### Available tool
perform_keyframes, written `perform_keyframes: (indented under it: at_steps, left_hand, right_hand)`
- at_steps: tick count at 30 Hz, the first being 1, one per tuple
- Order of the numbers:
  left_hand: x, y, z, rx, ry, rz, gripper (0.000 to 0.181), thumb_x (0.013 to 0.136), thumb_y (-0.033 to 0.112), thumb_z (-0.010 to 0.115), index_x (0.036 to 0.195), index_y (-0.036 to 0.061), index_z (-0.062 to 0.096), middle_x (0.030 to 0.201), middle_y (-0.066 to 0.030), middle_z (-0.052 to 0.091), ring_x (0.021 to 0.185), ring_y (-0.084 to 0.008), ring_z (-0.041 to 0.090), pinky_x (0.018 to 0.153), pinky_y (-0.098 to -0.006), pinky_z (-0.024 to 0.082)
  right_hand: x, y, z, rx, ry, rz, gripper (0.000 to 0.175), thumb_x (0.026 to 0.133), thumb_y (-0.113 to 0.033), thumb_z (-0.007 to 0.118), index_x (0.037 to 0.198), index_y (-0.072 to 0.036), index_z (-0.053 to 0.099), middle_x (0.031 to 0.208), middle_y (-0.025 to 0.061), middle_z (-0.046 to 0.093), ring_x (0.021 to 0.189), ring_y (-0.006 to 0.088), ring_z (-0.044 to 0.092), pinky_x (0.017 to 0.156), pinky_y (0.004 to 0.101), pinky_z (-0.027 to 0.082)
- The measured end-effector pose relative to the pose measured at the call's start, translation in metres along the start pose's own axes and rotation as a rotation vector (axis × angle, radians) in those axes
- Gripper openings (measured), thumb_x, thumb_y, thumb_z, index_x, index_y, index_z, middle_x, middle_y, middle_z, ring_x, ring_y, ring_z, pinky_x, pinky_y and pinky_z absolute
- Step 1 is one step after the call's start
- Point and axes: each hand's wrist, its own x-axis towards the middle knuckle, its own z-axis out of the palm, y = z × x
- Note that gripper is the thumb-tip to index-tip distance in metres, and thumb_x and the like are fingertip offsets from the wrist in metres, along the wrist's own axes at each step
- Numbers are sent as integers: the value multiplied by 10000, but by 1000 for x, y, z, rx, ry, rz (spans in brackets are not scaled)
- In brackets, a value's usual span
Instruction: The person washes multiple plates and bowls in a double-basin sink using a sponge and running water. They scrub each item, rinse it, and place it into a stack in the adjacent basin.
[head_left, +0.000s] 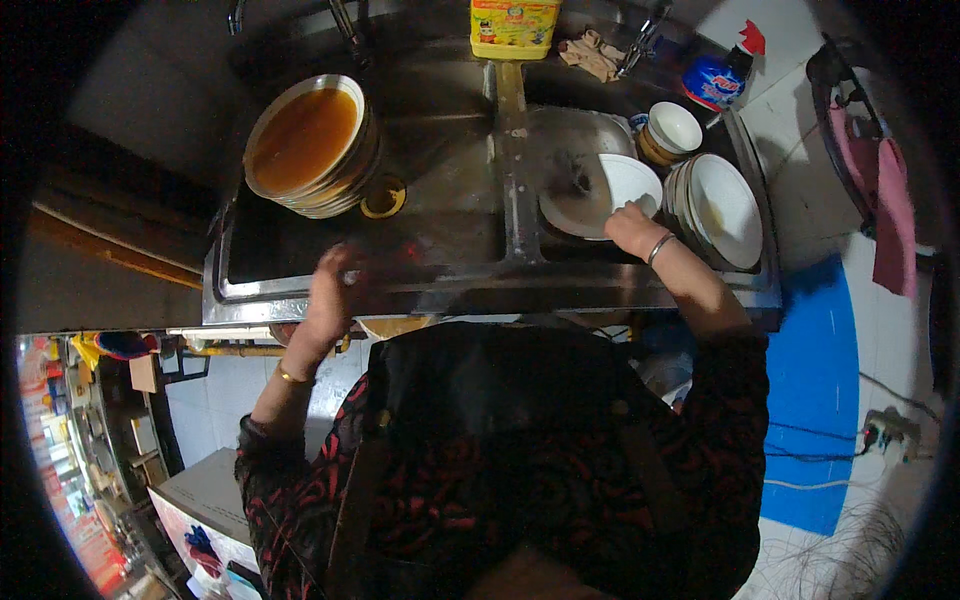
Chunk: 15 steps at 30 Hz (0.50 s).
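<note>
My right hand (636, 229) grips the near rim of a white dish (634, 178) in the right basin of a steel double sink (517, 180). Only the right part of this dish looks bright; the rest appears dim, perhaps under water. To its right, several white bowls (726, 211) lean together in a tilted stack. Over the front edge of the left basin is my left hand (330, 292), blurred, with nothing visible in it. Beyond it, the top of a tall stack of bowls (304, 139) holds brownish liquid. A small yellow-rimmed round object (383, 197) lies beside that stack.
Small bowls (675, 129) stand behind the leaning stack. Along the back are a yellow container (514, 30), a crumpled cloth (592, 55), a faucet (643, 41) and a blue spray bottle (716, 81) with a red head. Pink cloth (892, 217) hangs at right, above a blue panel (814, 390).
</note>
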Motion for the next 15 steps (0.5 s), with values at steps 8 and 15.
perform_keyframes:
  at_steps: [8, 15]
  left_hand:
    - [88, 135, 121, 89, -192, 402, 281, 749, 62, 597, 1025, 31, 554, 1069, -168, 541, 982, -352, 510, 826, -383, 439]
    - [150, 166, 202, 144, -260, 213, 374, 864, 240, 529, 1155, 10, 478, 1178, -151, 509, 1100, -286, 484, 880, -368, 432]
  right_hand:
    - [22, 45, -34, 514, 265, -128, 142, 678, 19, 543, 800, -16, 608, 799, 187, 594, 803, 371, 576, 662, 462, 450]
    - [39, 71, -23, 564, 374, -129, 78, 701, -79, 553, 723, -7, 575, 769, 198, 561, 773, 388, 550, 639, 459, 419]
